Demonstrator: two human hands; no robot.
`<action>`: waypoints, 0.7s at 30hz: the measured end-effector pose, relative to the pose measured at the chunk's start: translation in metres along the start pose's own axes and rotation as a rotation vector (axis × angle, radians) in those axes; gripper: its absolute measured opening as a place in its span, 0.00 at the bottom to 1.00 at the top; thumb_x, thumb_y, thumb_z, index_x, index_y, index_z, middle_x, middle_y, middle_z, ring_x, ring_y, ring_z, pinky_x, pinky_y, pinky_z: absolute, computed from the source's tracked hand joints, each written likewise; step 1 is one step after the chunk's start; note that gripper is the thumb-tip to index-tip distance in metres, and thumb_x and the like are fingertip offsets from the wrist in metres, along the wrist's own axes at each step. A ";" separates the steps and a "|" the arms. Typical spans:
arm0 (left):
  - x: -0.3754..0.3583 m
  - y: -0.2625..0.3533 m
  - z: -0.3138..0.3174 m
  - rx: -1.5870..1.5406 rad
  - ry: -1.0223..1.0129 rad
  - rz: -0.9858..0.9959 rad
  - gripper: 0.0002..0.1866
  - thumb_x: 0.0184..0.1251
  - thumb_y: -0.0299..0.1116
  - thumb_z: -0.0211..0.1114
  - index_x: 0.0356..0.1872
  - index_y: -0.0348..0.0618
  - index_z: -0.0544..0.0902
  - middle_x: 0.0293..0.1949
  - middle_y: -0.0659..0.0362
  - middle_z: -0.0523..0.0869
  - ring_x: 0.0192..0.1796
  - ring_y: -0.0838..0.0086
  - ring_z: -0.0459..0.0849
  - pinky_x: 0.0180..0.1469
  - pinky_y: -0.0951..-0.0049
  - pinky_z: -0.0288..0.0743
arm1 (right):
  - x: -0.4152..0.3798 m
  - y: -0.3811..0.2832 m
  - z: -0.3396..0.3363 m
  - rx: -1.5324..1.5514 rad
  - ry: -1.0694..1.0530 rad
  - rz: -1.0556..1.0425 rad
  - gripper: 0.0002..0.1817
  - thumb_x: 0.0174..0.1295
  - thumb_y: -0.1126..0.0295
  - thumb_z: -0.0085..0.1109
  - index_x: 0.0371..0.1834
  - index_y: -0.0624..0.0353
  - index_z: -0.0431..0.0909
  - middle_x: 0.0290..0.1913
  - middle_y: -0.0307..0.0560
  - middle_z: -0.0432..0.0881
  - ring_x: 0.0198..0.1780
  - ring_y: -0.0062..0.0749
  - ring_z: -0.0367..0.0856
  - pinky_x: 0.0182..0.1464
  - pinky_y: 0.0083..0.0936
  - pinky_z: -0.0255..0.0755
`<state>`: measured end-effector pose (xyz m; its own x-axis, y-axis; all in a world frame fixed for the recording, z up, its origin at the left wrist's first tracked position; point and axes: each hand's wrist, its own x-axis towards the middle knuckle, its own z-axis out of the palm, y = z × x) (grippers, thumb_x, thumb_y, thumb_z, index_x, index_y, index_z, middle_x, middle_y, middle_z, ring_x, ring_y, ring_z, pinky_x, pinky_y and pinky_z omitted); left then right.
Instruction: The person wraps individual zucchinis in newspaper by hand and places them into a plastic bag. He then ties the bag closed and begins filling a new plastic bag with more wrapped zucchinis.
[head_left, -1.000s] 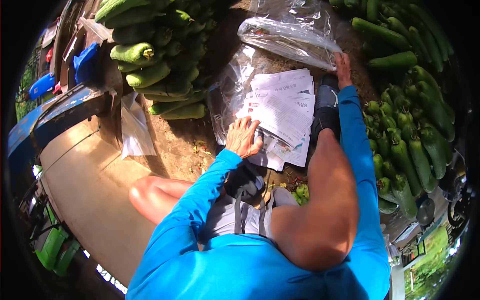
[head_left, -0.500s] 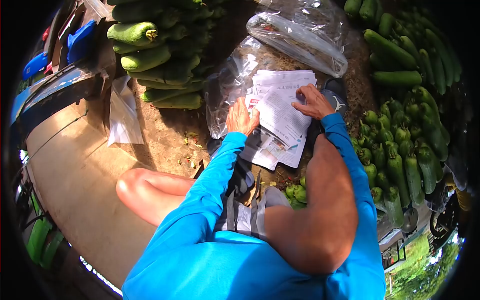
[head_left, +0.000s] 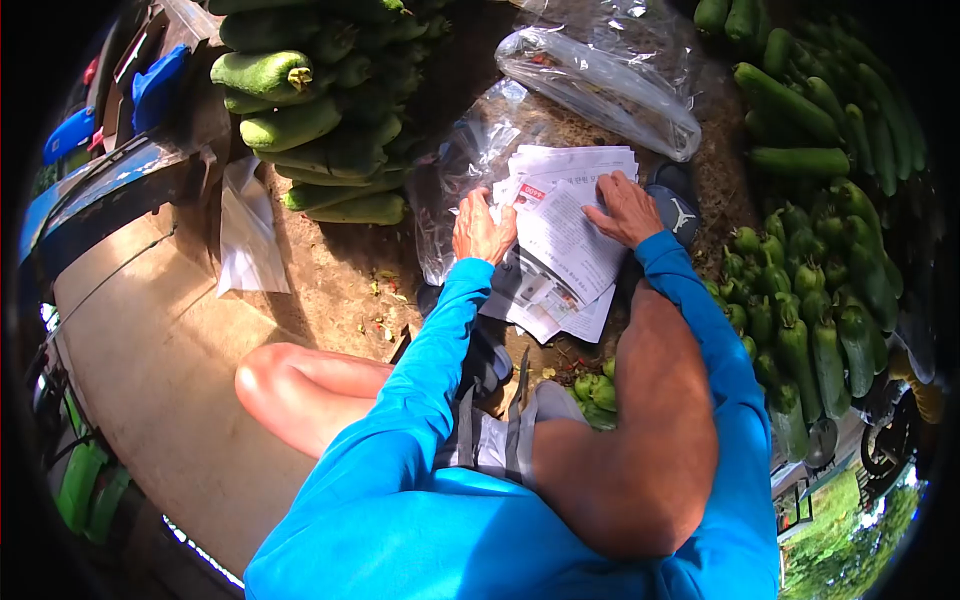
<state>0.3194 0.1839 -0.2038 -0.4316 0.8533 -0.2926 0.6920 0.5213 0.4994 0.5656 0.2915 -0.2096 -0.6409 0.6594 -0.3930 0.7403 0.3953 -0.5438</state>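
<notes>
The person in a blue long-sleeved top (head_left: 420,520) fills the lower half of the frame, sitting low with both bare knees up. At the right side of the frame, many green gourds (head_left: 810,300) lie in rows on the ground. A second pile of bigger gourds (head_left: 310,120) is stacked at the upper left. At the top centre lies a clear plastic bag (head_left: 600,85), and another crumpled plastic sheet (head_left: 460,170) lies just beside the papers on their left.

In the centre of the frame a stack of newspaper sheets (head_left: 570,245) lies on the dirt ground (head_left: 340,280), between the two gourd piles. The left hand (head_left: 482,230) rests flat on the left edge of the stack, fingers together and slightly bent. The right hand (head_left: 625,208) is spread with its palm down on the top sheet, at the right side of the stack. A dark shoe (head_left: 675,212) shows just beside the right hand.
</notes>
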 end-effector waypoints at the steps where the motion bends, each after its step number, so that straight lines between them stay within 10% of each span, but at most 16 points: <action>1: -0.003 0.004 -0.002 0.024 -0.021 -0.029 0.27 0.61 0.46 0.64 0.53 0.36 0.76 0.47 0.43 0.82 0.50 0.50 0.82 0.55 0.55 0.75 | -0.001 0.000 0.000 -0.031 0.025 0.074 0.25 0.58 0.49 0.63 0.46 0.57 0.69 0.46 0.53 0.71 0.48 0.56 0.77 0.47 0.49 0.73; 18: 0.032 0.032 0.001 -0.179 -0.537 0.092 0.26 0.60 0.52 0.63 0.44 0.36 0.79 0.44 0.36 0.85 0.51 0.42 0.83 0.53 0.52 0.75 | 0.005 0.011 0.012 0.001 0.043 0.017 0.32 0.53 0.48 0.71 0.51 0.55 0.68 0.46 0.53 0.70 0.47 0.55 0.77 0.47 0.48 0.74; 21: 0.028 0.020 0.008 -0.036 -0.383 0.111 0.23 0.64 0.50 0.62 0.49 0.41 0.81 0.45 0.40 0.86 0.51 0.45 0.83 0.54 0.54 0.75 | 0.005 0.011 0.010 -0.003 0.036 0.021 0.32 0.54 0.49 0.70 0.55 0.55 0.68 0.48 0.53 0.70 0.47 0.55 0.77 0.47 0.49 0.74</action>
<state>0.3261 0.2188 -0.2086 -0.1036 0.8514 -0.5142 0.6984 0.4304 0.5718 0.5688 0.2926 -0.2250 -0.6174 0.6903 -0.3772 0.7542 0.3830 -0.5334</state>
